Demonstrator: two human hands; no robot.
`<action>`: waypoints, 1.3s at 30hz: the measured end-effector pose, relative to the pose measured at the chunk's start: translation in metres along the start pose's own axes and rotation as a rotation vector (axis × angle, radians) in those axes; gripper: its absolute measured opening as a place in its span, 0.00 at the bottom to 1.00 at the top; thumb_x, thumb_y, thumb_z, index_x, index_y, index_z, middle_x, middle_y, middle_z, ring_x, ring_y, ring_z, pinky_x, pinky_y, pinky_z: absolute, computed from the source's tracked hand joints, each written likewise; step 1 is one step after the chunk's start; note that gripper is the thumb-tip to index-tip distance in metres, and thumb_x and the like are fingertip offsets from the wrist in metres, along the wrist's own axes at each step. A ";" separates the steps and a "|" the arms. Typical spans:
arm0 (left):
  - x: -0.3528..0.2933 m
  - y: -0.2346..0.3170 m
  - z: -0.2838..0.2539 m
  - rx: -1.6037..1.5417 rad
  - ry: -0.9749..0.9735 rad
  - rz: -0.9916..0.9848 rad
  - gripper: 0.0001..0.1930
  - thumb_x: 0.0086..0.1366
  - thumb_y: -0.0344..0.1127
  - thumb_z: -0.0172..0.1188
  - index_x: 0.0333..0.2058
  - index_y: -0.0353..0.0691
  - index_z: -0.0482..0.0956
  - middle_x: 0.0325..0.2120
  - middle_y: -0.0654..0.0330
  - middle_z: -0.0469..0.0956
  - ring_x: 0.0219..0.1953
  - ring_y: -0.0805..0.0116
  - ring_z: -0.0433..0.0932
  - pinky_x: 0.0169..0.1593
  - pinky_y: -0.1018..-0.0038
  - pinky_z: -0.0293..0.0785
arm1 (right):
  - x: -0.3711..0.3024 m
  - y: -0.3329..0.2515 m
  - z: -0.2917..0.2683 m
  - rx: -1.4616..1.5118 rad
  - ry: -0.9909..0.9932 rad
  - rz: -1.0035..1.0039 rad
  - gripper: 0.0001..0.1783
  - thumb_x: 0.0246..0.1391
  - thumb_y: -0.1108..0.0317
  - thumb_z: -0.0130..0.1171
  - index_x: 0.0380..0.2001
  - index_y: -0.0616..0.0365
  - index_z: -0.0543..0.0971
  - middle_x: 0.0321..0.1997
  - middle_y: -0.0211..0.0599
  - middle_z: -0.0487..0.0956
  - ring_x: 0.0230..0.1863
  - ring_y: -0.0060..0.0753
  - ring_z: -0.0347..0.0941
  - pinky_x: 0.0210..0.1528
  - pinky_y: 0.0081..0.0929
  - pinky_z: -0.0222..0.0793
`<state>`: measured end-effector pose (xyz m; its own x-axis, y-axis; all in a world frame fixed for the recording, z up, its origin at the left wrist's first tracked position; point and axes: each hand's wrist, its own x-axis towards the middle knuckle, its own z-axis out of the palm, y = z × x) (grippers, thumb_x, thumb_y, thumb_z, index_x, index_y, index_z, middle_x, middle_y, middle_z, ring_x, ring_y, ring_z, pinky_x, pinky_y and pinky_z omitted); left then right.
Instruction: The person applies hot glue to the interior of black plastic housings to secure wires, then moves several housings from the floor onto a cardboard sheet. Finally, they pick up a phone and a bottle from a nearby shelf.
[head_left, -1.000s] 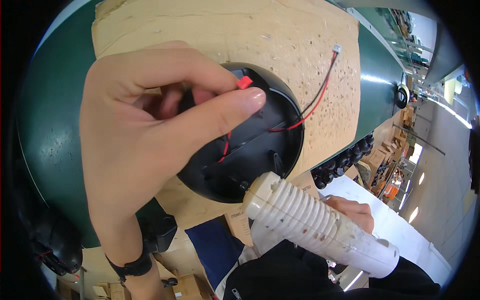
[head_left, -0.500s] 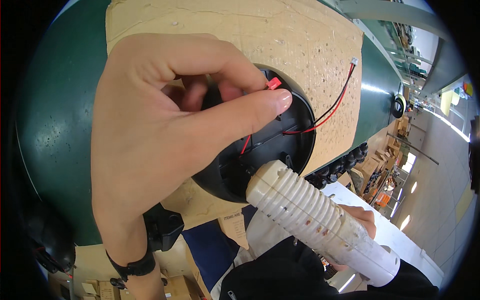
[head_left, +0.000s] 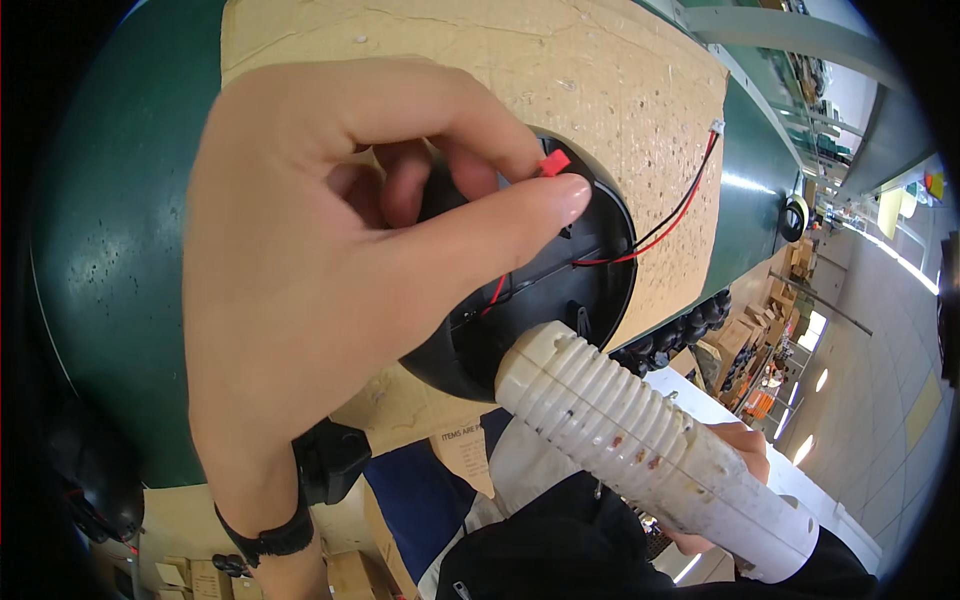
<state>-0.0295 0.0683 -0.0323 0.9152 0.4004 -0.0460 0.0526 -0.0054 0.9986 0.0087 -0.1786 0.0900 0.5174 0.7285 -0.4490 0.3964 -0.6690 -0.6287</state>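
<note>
My left hand (head_left: 330, 230) holds a small red wire connector (head_left: 555, 162) pinched between thumb and forefinger, with the other fingers curled beneath. Under that hand lies a round, open black plastic housing (head_left: 610, 280), partly covered by it. A red and black wire pair (head_left: 668, 232) runs out over the housing's right rim to a small white plug (head_left: 717, 127). My right hand (head_left: 742, 448), mostly hidden, is wrapped round a white ribbed, cylindrical hand tool (head_left: 640, 450) with stains on its body. The tool's far end overlaps the housing's lower edge in view; its tip is hidden.
Beneath the housing is a sheet of brown cardboard (head_left: 660, 90) on a green tabletop (head_left: 110, 300). Dark rounded parts (head_left: 690, 325) cluster beyond the table edge. A black rounded object (head_left: 95, 480) sits at lower left, and a black ring-shaped roll (head_left: 794, 218) lies at far right.
The view has shifted slightly. The red connector stays pinched in my left hand and is a little turned. The white tool keeps nearly the same place against the housing.
</note>
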 end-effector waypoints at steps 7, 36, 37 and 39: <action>-0.031 -0.004 -0.030 0.013 0.004 0.112 0.06 0.52 0.26 0.65 0.29 0.36 0.78 0.29 0.61 0.68 0.28 0.78 0.63 0.32 0.83 0.56 | -0.001 -0.013 -0.015 -0.050 -0.018 0.005 0.13 0.37 0.68 0.66 0.22 0.66 0.75 0.21 0.41 0.75 0.17 0.34 0.74 0.18 0.23 0.66; 0.058 0.043 0.033 0.112 -0.434 -0.055 0.09 0.56 0.32 0.67 0.27 0.30 0.82 0.15 0.66 0.73 0.18 0.85 0.68 0.23 0.85 0.60 | -0.013 0.010 -0.020 -0.069 0.193 -0.080 0.14 0.37 0.74 0.68 0.30 0.69 0.78 0.30 0.45 0.78 0.29 0.38 0.77 0.30 0.27 0.73; 0.060 0.038 0.034 -0.049 -0.420 -0.157 0.09 0.56 0.32 0.67 0.27 0.30 0.82 0.16 0.66 0.75 0.20 0.84 0.70 0.25 0.85 0.63 | -0.014 0.014 -0.018 -0.101 0.240 -0.133 0.14 0.36 0.74 0.68 0.29 0.68 0.78 0.28 0.42 0.78 0.26 0.35 0.76 0.25 0.25 0.71; 0.057 0.040 0.042 0.021 -0.349 -0.123 0.09 0.56 0.33 0.67 0.27 0.31 0.82 0.17 0.66 0.75 0.20 0.84 0.71 0.26 0.86 0.65 | -0.017 0.017 -0.015 -0.133 0.269 -0.115 0.13 0.36 0.73 0.68 0.28 0.67 0.78 0.26 0.41 0.77 0.24 0.33 0.75 0.23 0.23 0.68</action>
<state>0.0415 0.0523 0.0041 0.9826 0.0626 -0.1751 0.1753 0.0026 0.9845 0.0179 -0.2051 0.0964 0.6386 0.7470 -0.1849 0.5501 -0.6111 -0.5691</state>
